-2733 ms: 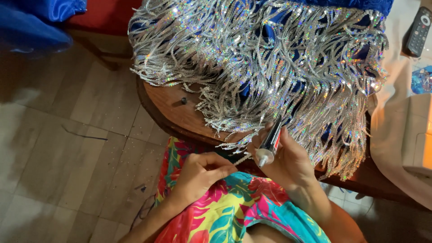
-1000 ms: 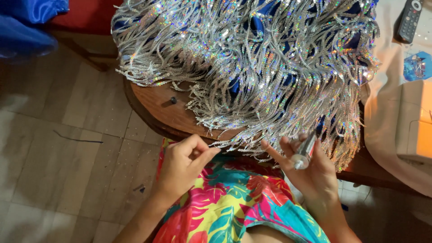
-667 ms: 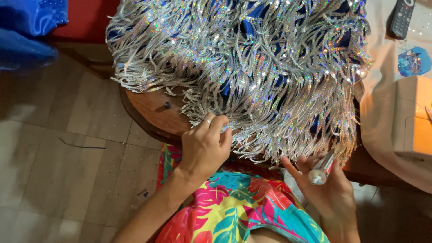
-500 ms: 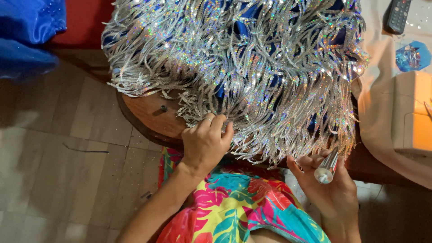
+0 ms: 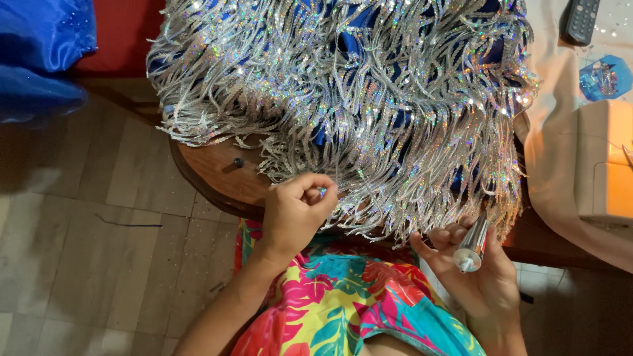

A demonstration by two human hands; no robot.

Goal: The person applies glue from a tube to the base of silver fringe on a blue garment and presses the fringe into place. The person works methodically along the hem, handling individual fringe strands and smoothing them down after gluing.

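A blue garment covered in silver sequin fringe [image 5: 369, 99] lies spread over a round wooden table [image 5: 211, 175]. My left hand [image 5: 297, 214] rests at the table's near edge, its fingers pinched on a small blue bit at the fringe's lower ends. To the right, below the hanging fringe, my right hand [image 5: 478, 280] holds a small metal tube [image 5: 472, 245] with its white nozzle pointing down toward me. My lap in a bright floral fabric [image 5: 349, 306] lies under both hands.
A small dark screw-like piece [image 5: 237, 162] lies on the bare wood. Blue cloth [image 5: 39, 53] is heaped at the far left over a tiled floor [image 5: 86, 264]. At right, a pale cloth [image 5: 560, 132] carries a remote control [image 5: 580, 20], a blue dish [image 5: 605, 76] and a cream box [image 5: 603, 161].
My left hand rose from my lap to the fringe at the table edge and pinched a small bit. My right hand with the tube drew down and to the right, away from the fringe.
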